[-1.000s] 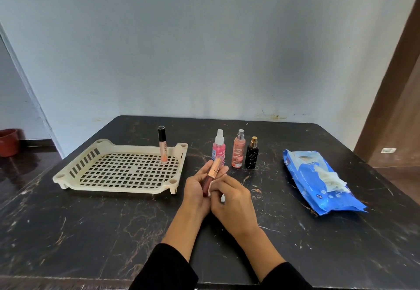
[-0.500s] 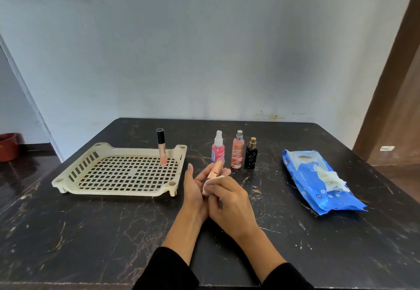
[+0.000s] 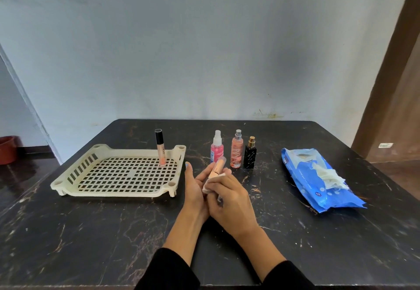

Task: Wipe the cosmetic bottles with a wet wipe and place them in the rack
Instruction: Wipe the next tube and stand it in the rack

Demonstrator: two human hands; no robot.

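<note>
Slim peach cosmetic tube held above black marbled table, just right of cream plastic perforated rack. Left hand cradles it, fingers loosely curled; right hand fingers pinch white wet wipe round lower end. Likely light, rigid, slick when damp; hold mid-body. Tube base hidden by wipe; label unreadable.

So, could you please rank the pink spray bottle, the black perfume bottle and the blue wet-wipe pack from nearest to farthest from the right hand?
From the right hand:
1. Pink spray bottle, just beyond the fingers.
2. Black perfume bottle, beyond, slightly right.
3. Blue wet-wipe pack, far right.
</note>
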